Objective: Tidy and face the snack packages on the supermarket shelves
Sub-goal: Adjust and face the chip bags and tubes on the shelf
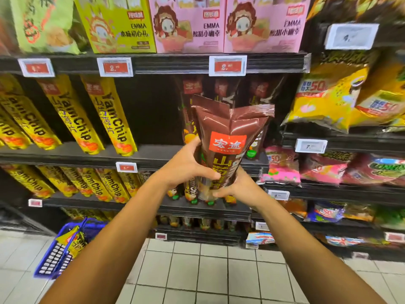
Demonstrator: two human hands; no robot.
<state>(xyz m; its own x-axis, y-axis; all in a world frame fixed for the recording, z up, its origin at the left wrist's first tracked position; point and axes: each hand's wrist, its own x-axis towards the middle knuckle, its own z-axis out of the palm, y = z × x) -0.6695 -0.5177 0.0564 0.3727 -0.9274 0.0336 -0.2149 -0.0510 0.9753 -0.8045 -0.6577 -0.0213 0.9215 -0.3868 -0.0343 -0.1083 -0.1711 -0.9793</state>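
The brown snack bag [228, 137], held upright before the middle shelf [153, 155], looks light, soft and glossy, so probably slippery. It is gripped low by the left hand [186, 165] and right hand [238, 187], fingers curled round it. Holding the firmer lower body, not the crimped top, seems safer.

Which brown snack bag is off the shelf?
The brown bag with the red label, gripped by both hands; the other brown bags stand behind it on the shelf.

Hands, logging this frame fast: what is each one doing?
Left hand: grips the brown snack packages.
Right hand: holds the same packages from below.
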